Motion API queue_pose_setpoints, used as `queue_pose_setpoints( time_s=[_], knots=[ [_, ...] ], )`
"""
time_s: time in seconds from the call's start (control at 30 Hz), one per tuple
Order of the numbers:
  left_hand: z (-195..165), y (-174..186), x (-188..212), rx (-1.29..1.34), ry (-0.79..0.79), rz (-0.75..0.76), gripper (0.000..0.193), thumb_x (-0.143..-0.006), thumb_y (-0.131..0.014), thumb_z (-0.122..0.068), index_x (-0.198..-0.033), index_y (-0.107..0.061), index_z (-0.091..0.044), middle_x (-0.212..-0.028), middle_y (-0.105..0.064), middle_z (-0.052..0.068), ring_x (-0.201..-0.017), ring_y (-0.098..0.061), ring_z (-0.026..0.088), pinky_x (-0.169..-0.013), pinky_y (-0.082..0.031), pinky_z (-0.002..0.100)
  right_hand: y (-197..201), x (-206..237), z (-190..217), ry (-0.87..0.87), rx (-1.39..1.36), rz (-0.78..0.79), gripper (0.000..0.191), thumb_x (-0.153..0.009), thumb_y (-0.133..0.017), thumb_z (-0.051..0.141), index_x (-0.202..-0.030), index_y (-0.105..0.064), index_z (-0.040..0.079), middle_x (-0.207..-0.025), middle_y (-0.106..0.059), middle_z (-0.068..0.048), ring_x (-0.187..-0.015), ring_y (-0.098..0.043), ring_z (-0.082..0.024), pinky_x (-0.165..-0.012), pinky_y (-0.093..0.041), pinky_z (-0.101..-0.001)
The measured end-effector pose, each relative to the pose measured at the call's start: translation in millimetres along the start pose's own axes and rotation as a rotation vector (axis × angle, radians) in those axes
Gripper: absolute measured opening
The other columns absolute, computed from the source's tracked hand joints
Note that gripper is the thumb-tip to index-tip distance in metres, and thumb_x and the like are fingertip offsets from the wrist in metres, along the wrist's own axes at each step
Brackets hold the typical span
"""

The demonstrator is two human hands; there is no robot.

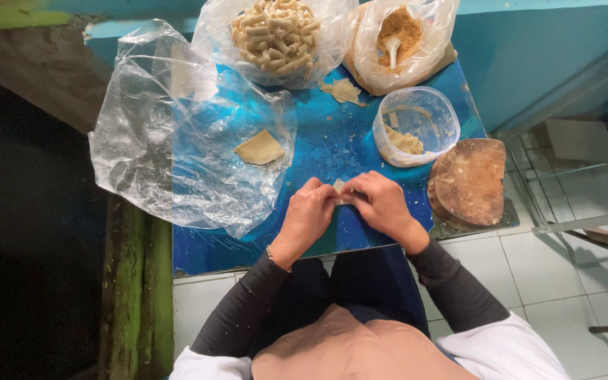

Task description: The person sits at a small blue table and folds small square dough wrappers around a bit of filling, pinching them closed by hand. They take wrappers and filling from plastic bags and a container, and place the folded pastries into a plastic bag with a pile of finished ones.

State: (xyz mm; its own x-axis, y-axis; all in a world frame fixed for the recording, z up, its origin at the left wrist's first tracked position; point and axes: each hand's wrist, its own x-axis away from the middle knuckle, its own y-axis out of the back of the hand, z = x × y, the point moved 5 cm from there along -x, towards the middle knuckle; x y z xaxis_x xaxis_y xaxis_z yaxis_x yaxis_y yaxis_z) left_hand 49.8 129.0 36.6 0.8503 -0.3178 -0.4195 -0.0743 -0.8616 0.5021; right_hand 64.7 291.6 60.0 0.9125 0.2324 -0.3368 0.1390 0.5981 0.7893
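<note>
Pinching a small dough wrapper (340, 190) between my left hand (309, 214) and right hand (383, 205), both closed on it, I work above the blue table (332, 144), the filling tub (416, 125) within reach.

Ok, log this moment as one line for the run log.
left hand: pinching wrapper | right hand: pinching same wrapper | spare wrapper: on plastic sheet | tub: beside right hand

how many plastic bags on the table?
3. A large flat clear bag at left with a dough sheet on it, a bag of rolled pieces top centre, and a bag of brown crumbs top right.
</note>
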Motion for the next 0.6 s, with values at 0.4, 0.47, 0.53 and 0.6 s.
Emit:
queue_pose_setpoints(
  time_s=[0.4, 0.47, 0.53, 0.6],
  knots=[
    [-7.3, 3.1, 8.1, 0.004, -0.14, -0.025, 0.009, -0.089, -0.068, -0.007, -0.097, -0.065, -0.004, -0.09, -0.067, 0.016, -0.085, -0.068, 0.038, -0.071, -0.053, 0.046, -0.1, 6.3, 11.3, 0.116, 0.123, -0.085, 0.007, -0.086, -0.076, 0.015, -0.092, -0.074, 0.016, -0.09, -0.068, -0.001, -0.088, -0.062, -0.025, -0.074, -0.05, -0.0365],
    [-7.8, 0.7, 10.6, -0.049, -0.159, -0.017, 0.009, -0.088, -0.069, -0.009, -0.095, -0.066, -0.005, -0.09, -0.065, 0.016, -0.085, -0.067, 0.038, -0.072, -0.053, 0.045, -1.5, -4.6, -1.5, 0.064, 0.013, -0.014, 0.007, -0.084, -0.078, 0.017, -0.09, -0.075, 0.015, -0.087, -0.066, -0.003, -0.085, -0.063, -0.025, -0.071, -0.05, -0.0368],
    [-3.1, -3.0, 6.5, -0.089, -0.101, 0.0, 0.006, -0.092, -0.069, -0.011, -0.093, -0.067, -0.005, -0.089, -0.063, 0.015, -0.085, -0.067, 0.037, -0.073, -0.053, 0.045, -5.2, -11.9, -11.0, -0.047, -0.105, 0.07, 0.008, -0.083, -0.079, 0.018, -0.089, -0.074, 0.015, -0.086, -0.066, -0.003, -0.082, -0.064, -0.023, -0.069, -0.05, -0.0364],
    [4.9, -4.5, 0.0, -0.074, -0.027, 0.04, 0.006, -0.091, -0.07, -0.011, -0.09, -0.068, -0.005, -0.088, -0.064, 0.016, -0.082, -0.066, 0.038, -0.071, -0.052, 0.046, -9.4, -13.3, -17.5, -0.222, -0.229, 0.159, 0.011, -0.083, -0.078, 0.02, -0.09, -0.071, 0.015, -0.086, -0.067, 0.001, -0.078, -0.067, -0.021, -0.067, -0.052, -0.0351]
  ],
)
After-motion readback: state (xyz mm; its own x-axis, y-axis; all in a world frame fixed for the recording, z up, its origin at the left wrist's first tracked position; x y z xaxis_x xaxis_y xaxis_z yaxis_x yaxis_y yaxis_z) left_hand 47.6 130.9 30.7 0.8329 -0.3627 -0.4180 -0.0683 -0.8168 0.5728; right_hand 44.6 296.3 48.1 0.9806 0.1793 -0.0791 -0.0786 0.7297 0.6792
